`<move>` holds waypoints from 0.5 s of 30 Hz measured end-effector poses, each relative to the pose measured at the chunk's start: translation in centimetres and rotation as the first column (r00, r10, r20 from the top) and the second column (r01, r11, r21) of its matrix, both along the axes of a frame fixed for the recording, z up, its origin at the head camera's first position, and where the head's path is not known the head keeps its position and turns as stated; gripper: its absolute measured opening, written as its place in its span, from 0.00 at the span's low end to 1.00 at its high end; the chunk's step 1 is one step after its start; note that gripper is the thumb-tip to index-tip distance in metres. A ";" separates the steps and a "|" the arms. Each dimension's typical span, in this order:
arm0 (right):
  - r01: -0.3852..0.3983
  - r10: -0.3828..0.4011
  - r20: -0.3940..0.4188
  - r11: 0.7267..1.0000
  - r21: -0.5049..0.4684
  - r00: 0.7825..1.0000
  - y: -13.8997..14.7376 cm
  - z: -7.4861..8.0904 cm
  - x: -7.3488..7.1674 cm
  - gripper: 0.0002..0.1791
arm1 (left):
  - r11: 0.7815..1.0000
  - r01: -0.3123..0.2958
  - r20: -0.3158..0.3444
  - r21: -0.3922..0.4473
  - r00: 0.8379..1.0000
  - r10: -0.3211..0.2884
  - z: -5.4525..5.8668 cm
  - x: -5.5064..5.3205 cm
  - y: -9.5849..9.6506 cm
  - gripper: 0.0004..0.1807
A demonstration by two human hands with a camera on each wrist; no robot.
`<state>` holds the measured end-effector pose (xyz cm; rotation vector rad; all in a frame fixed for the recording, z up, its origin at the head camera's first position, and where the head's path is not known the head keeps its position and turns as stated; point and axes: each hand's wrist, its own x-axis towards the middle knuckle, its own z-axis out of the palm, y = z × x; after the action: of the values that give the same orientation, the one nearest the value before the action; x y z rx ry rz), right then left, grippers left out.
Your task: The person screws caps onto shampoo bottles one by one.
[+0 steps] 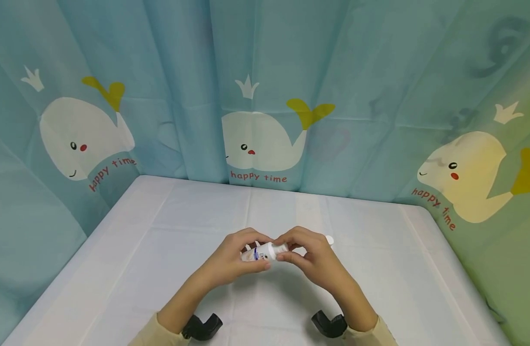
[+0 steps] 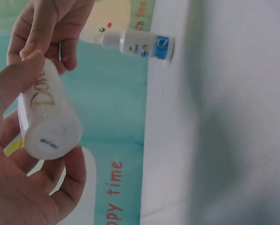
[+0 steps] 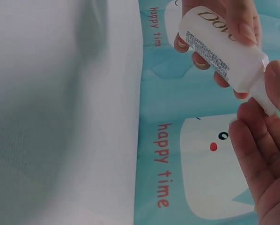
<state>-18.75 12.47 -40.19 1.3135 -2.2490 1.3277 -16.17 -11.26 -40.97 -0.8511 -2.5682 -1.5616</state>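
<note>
My left hand (image 1: 236, 254) grips a small white Dove bottle (image 1: 259, 253) round its body, above the white table. The bottle lies tilted, its flat base (image 2: 53, 138) with printed code facing the left wrist camera. At the other end, my right hand (image 1: 310, 253) pinches the narrow white cap (image 3: 261, 96) between thumb and fingertips. Fine black print (image 3: 208, 55) runs along the body in the right wrist view. A second white bottle with a blue label (image 2: 147, 44) stands on the table beyond my right hand, mostly hidden by that hand in the head view.
A white cloth covers the table (image 1: 182, 230). Blue-green curtains (image 1: 195, 72) with whale prints hang round its back and sides. Black curved wrist mounts (image 1: 204, 327) show beside both forearms, low over the table.
</note>
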 end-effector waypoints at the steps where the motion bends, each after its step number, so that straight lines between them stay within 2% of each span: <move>1: 0.004 -0.004 -0.004 1.000 -0.001 1.000 0.0 0.0 0.0 0.14 | 1.000 -0.009 -0.013 0.003 1.000 0.009 0.0 0.1 0.1 0.19; 9: 0.064 -0.064 -0.005 0.998 -0.013 0.998 -0.4 -0.2 0.0 0.14 | 0.994 -0.105 -0.100 -0.027 0.990 0.102 -0.4 0.3 0.5 0.21; 12: 0.069 -0.068 0.022 0.997 -0.044 0.997 -0.6 -0.5 0.1 0.14 | 0.991 -0.127 -0.095 -0.036 0.988 0.123 -0.4 0.2 0.5 0.22; 15: 0.075 -0.070 0.071 0.995 -0.065 0.995 -0.9 -0.8 0.1 0.18 | 0.990 -0.140 -0.062 -0.023 0.988 0.139 -0.5 -0.1 0.5 0.22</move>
<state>-18.68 11.58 -40.98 1.1690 -2.2523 1.4311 -16.27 -10.77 -41.47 -0.6921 -2.5505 -1.4439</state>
